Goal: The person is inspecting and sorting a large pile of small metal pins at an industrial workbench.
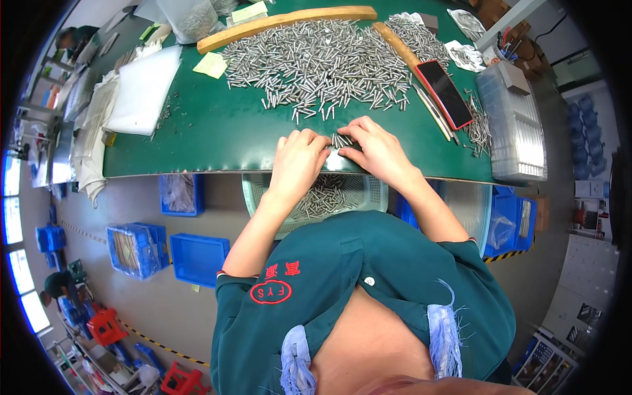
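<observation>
Near the front edge of the green table [230,141], my left hand [297,157] and my right hand [373,148] face each other. Between their fingertips lies a small cluster of metal pins [340,141]. The fingers of both hands are bent and closed in on this cluster from either side. Beyond them spreads a large heap of the same silvery pins [316,62], with a few loose ones at its near edge. Under the table edge, below my wrists, a pale green basket [380,193] holds more pins.
Wooden bars [289,23] border the heap. At right lie a red-edged phone [445,95], thin rods [431,112] and a clear plastic box [510,125]. White sheets [143,92] lie at left. Blue crates [199,260] stand below the table.
</observation>
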Demonstrator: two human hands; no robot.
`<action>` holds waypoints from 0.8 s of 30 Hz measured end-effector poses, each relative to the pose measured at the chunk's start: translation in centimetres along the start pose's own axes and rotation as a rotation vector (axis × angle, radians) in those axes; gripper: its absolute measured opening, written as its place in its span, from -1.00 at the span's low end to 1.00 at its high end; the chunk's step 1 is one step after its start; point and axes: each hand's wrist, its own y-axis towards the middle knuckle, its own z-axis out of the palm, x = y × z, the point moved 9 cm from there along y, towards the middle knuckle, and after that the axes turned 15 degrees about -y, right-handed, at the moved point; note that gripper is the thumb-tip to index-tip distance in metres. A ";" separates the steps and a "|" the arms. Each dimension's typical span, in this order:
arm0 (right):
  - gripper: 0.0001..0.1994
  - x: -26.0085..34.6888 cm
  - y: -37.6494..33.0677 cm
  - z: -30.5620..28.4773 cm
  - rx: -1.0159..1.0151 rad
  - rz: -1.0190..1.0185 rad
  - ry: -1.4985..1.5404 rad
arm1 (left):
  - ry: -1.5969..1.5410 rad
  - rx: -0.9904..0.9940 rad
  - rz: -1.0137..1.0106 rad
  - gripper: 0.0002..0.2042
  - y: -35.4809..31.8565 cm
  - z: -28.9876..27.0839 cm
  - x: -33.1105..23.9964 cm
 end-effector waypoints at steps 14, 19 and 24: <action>-0.70 1.1 0.0 -0.2 -0.120 -0.049 -0.107 | -0.042 -0.041 0.020 -0.81 -1.2 -0.5 -0.4; -0.79 1.3 -0.1 -0.5 -0.155 -0.029 -0.157 | -0.046 -0.133 -0.037 -0.84 -1.7 -1.7 0.3; -0.85 -0.1 -0.2 -0.6 -0.187 0.038 -0.013 | -0.029 -0.126 -0.025 -0.85 -1.8 -1.5 0.2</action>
